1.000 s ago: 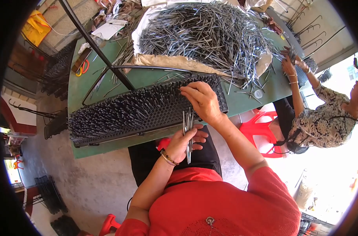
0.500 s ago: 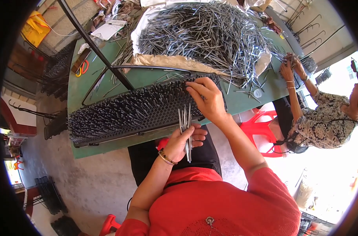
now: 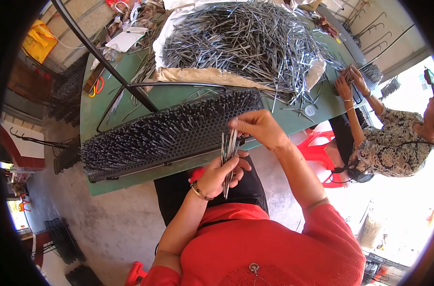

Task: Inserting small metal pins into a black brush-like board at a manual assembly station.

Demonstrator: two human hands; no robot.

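Rods (image 3: 232, 143) lie between thumb (image 3: 229, 164) and fingers (image 3: 244, 164) of the left hand (image 3: 214, 179).

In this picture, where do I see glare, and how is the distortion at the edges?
In the head view, glare bleaches the floor at right, and metal strips glint; toward this view's curved black rim, shapes look bent.

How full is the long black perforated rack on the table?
Partly full: dark strips crowd the rack at left, but bare holes show toward its near right.
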